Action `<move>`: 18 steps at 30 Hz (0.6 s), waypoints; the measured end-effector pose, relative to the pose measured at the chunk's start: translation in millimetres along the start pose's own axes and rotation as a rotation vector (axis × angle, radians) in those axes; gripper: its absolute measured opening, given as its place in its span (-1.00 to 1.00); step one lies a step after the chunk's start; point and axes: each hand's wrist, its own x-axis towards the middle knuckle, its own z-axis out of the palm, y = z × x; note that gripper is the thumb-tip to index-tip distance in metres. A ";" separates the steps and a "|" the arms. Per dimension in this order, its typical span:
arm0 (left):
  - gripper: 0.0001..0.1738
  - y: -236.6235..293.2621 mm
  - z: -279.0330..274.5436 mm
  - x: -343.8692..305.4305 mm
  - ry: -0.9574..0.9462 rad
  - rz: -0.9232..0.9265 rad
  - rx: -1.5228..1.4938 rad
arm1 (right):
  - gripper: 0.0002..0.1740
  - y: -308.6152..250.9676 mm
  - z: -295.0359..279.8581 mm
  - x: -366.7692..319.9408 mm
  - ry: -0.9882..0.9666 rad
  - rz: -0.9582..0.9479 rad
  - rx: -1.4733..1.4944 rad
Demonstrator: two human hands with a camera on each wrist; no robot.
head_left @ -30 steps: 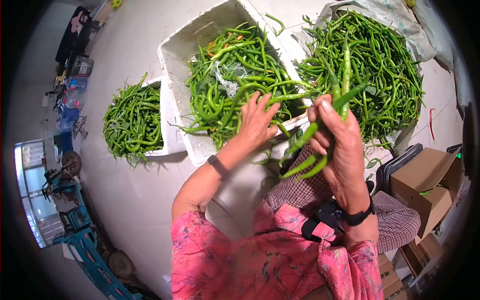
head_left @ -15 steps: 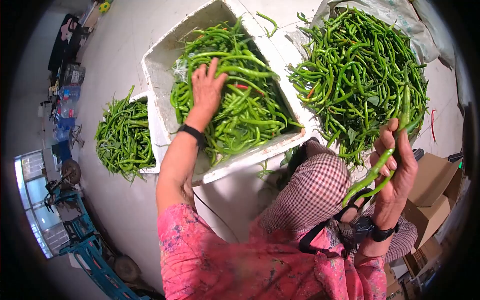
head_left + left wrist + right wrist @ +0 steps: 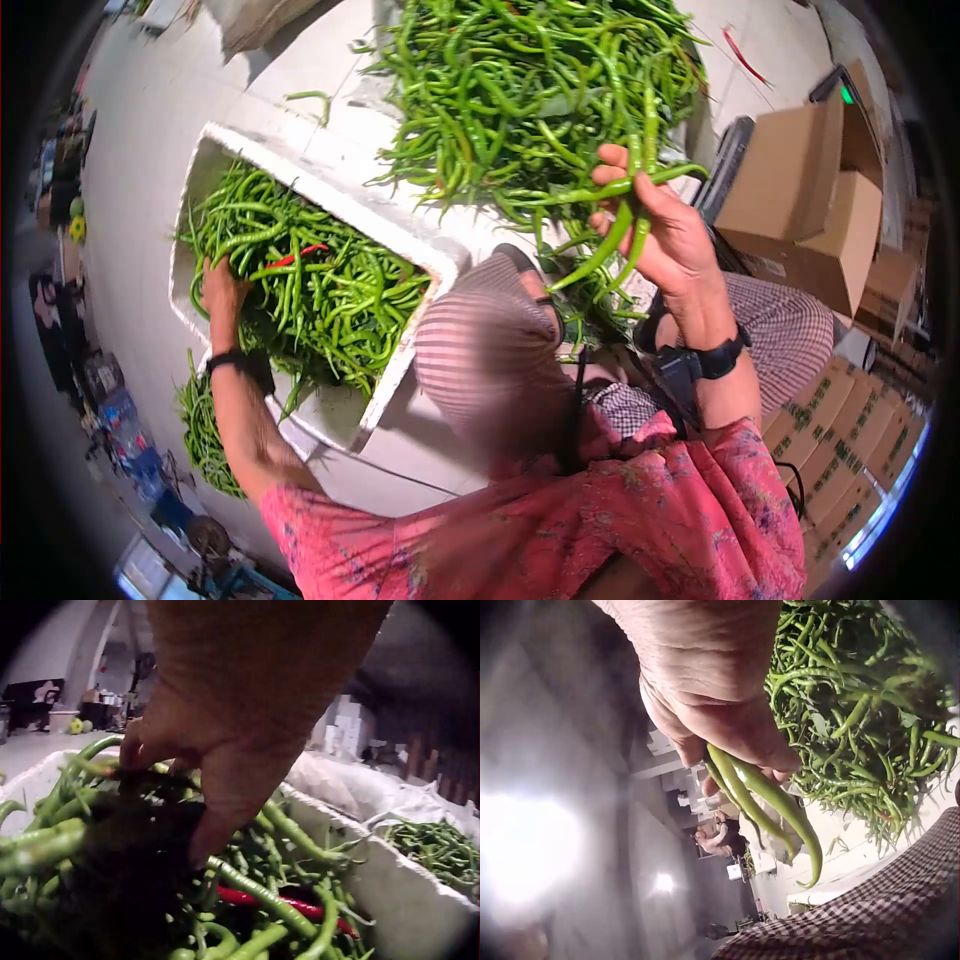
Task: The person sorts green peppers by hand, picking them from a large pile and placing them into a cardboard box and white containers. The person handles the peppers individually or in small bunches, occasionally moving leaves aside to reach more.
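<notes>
My left hand [image 3: 222,290] reaches into the left end of a white foam box [image 3: 405,365] among long green chili peppers [image 3: 330,300]. In the left wrist view its thumb and fingers [image 3: 214,825] reach down into the peppers; dark shadow hides what lies between them, so I cannot tell whether it grips any. A red chili pepper [image 3: 297,256] lies on top, close to that hand. Raised at the right, my right hand [image 3: 665,235] pinches several green chili peppers [image 3: 622,225] between thumb and fingers; they stick out both ways, and in the right wrist view their curved tips [image 3: 806,855] hang down.
A large heap of green chili peppers [image 3: 520,90] lies beyond my knees. Another pile [image 3: 205,430] sits left of the foam box. An open cardboard box [image 3: 790,190] and flat cartons [image 3: 850,430] are at the right. One red pepper [image 3: 745,57] lies on the floor.
My left hand has moved from the box's right part, across the peppers, to its left end. My right hand still holds its peppers. The head view has swung to the right.
</notes>
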 end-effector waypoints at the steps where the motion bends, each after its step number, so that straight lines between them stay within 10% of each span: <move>1: -0.18 3.7 -11.3 -15.2 -0.012 0.051 -0.054 | -0.50 1.5 -6.6 -3.3 -0.007 -0.010 0.051; 7: -0.41 57.4 -90.5 -137.0 -0.012 0.144 -0.222 | -0.53 2.3 -26.7 -27.5 -0.041 0.004 0.242; 9: -0.57 66.7 -92.7 -172.4 0.208 0.223 -0.986 | -0.52 3.9 -33.4 -32.4 -0.106 0.007 0.323; 18: -0.66 190.3 -191.2 -337.6 0.010 0.558 -1.464 | -0.50 -13.9 -43.8 -65.3 -0.112 -0.025 0.326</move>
